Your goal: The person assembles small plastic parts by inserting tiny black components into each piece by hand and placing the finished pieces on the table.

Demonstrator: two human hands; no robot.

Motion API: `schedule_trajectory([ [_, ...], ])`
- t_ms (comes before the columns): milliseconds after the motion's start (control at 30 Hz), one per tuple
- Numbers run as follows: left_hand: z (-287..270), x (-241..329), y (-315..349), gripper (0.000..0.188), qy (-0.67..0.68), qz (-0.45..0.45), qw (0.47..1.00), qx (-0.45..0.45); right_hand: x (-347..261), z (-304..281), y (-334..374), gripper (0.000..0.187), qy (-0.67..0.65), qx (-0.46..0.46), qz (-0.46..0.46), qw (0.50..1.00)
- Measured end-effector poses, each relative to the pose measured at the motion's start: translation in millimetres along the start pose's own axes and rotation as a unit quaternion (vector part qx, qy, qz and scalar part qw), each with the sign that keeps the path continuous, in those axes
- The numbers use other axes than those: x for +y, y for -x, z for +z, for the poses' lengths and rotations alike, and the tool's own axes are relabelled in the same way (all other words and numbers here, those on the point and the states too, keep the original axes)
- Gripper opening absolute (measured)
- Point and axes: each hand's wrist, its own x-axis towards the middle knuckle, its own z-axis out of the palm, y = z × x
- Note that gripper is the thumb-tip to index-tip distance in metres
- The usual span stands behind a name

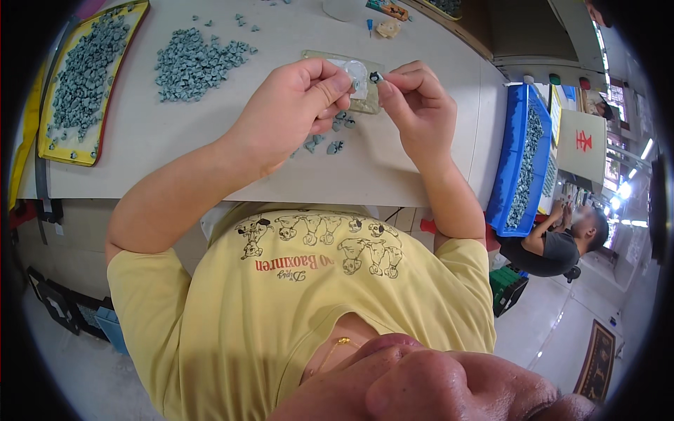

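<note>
My left hand (302,98) is closed in a pinch above the table; what its fingertips hold, if anything, is too small to make out. Just to its right, my right hand (425,105) pinches a small grey-green part (375,76) with a dark patch between thumb and forefinger. Under both hands lies a flat, dull greenish plate (368,105) with a white patch (357,70) on it, partly covered by my fingers. Several loose grey-green pieces (335,147) with dark marks lie on the table just below the hands.
A big heap of grey-green pieces (196,63) sits left of my hands. Farther left is a yellow tray (88,151) full of them. A blue bin (514,126) holds more at the right. A small blue-tipped item (370,25) lies at the back. A co-worker (554,238) sits beyond.
</note>
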Motion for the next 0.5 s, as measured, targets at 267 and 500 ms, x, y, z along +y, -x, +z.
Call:
schedule_trajectory([
  [267,7.1,5.0,6.0,0.016,0.108,-0.061,0.991,-0.041,-5.0,1.7,2.7,0.016,0.219,0.022,-0.198,0.955],
  [500,9.9,4.0,8.0,0.018,0.108,-0.080,0.989,-0.065,-8.6,3.9,2.4,0.022,0.259,0.028,-0.319,0.911],
])
